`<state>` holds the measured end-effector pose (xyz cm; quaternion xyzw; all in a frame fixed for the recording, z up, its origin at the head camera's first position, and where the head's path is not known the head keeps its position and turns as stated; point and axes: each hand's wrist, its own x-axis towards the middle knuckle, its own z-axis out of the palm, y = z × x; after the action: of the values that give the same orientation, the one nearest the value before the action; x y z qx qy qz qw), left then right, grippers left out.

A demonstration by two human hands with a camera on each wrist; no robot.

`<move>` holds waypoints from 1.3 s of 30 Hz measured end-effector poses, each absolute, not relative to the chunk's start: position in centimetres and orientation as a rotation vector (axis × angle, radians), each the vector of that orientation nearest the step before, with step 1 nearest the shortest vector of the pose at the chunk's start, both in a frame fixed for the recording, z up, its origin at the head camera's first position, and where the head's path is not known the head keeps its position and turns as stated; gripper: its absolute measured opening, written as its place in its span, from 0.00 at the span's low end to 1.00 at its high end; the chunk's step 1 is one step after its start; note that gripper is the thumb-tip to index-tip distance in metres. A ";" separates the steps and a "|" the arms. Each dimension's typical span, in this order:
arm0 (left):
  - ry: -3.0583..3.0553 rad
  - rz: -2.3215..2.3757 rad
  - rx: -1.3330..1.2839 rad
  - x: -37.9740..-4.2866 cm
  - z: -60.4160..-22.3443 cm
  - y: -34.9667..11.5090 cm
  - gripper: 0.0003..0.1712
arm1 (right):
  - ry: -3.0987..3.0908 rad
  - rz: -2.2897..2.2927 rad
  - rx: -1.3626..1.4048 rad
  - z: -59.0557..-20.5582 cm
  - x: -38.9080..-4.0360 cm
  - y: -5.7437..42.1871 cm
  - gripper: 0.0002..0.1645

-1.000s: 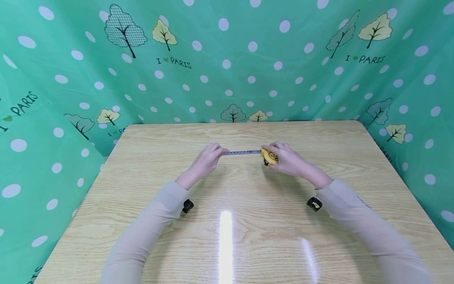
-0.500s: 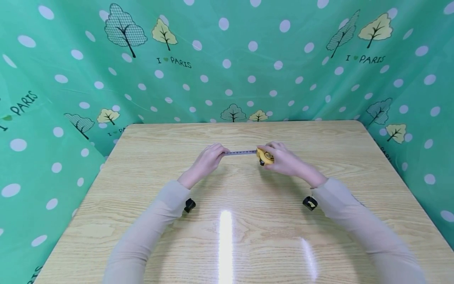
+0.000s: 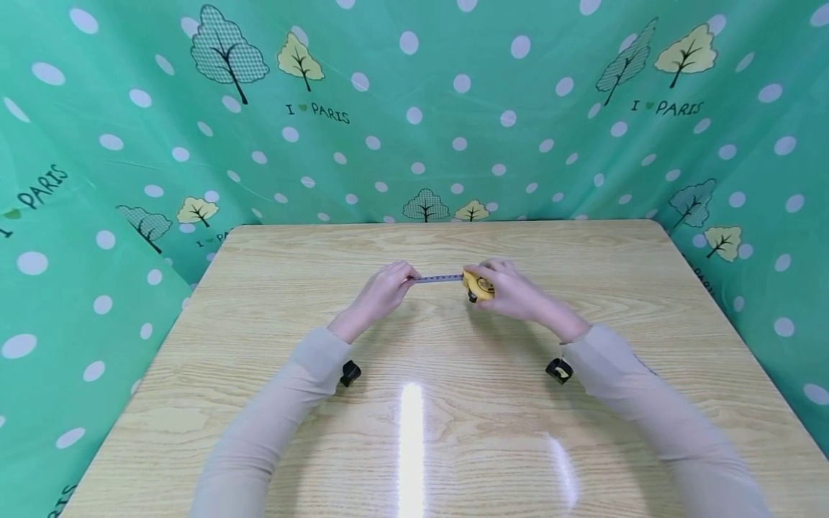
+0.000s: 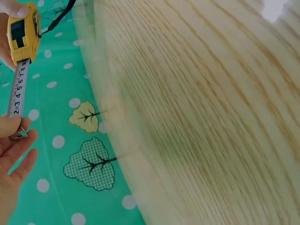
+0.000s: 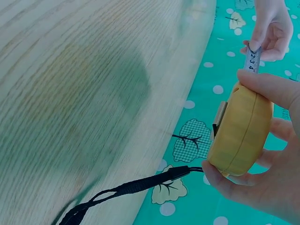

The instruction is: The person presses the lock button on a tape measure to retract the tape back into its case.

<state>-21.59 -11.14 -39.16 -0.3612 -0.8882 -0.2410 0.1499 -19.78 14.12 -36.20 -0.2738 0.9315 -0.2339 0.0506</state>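
A yellow tape measure (image 3: pixel 478 286) is held above the far half of the table by my right hand (image 3: pixel 512 291), whose thumb and fingers grip the case in the right wrist view. Its silver blade (image 4: pixel 19 86) is drawn out a short way between my hands. My left hand (image 3: pixel 386 284) pinches the blade's hooked end between thumb and fingers, near the 2 mark in the left wrist view. A black wrist strap (image 5: pixel 150 183) hangs from the case (image 5: pixel 241 131).
The wood-grain table (image 3: pixel 427 345) lies beneath both hands. Green dotted cloth (image 3: pixel 414 108) with printed trees hangs behind and at the sides. Black wrist-worn devices (image 3: pixel 559 370) show under both sleeves. Light glares on the near tabletop.
My right hand has moved left with the tape measure, so the exposed blade is shorter. My left hand has barely shifted and still pinches the blade's end.
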 end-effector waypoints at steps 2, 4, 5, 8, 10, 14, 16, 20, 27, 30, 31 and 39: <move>-2.567 -0.694 -1.034 -21.6 -39.1 -11.0 0.05 | 2.839 -0.718 -0.836 -36.2 -19.8 14.0 0.42; -2.582 -0.699 -1.027 -21.5 -39.0 -10.9 0.05 | 2.844 -0.719 -0.841 -36.3 -19.8 13.9 0.42; -2.589 -0.702 -1.025 -21.5 -39.0 -10.9 0.05 | 2.847 -0.719 -0.846 -36.3 -19.8 13.9 0.42; -2.601 -0.713 -1.021 -21.5 -39.0 -10.8 0.05 | 2.852 -0.721 -0.855 -36.4 -19.8 13.8 0.42; -2.604 -0.715 -1.023 -21.4 -39.0 -10.7 0.04 | 2.852 -0.718 -0.855 -36.3 -19.8 13.8 0.42; -2.605 -0.729 -1.026 -21.4 -39.0 -10.5 0.04 | 2.844 -0.712 -0.851 -36.3 -19.9 13.6 0.41; -2.605 -0.736 -1.024 -21.4 -39.0 -10.4 0.03 | 2.838 -0.712 -0.853 -36.3 -19.9 13.5 0.41; -2.600 -0.742 -1.025 -21.4 -39.0 -10.3 0.03 | 2.830 -0.714 -0.858 -36.4 -19.9 13.3 0.40; -2.603 -0.763 -1.001 -21.4 -39.1 -10.0 0.02 | 2.830 -0.731 -0.880 -36.3 -19.8 13.1 0.40; -2.615 -0.779 -0.994 -21.4 -39.1 -9.9 0.02 | 2.826 -0.740 -0.884 -36.4 -19.8 13.0 0.39; -2.619 -0.782 -0.992 -21.4 -39.1 -9.8 0.02 | 2.825 -0.740 -0.884 -36.4 -19.8 13.0 0.39; -2.605 -0.804 -0.992 -21.3 -39.2 -9.6 0.02 | 2.830 -0.739 -0.906 -36.5 -19.8 12.7 0.40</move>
<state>-21.33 -9.58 -39.19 -0.3395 -0.8914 -0.2752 0.1197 -19.79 12.65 -36.48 -0.2955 0.9236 -0.2411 0.0398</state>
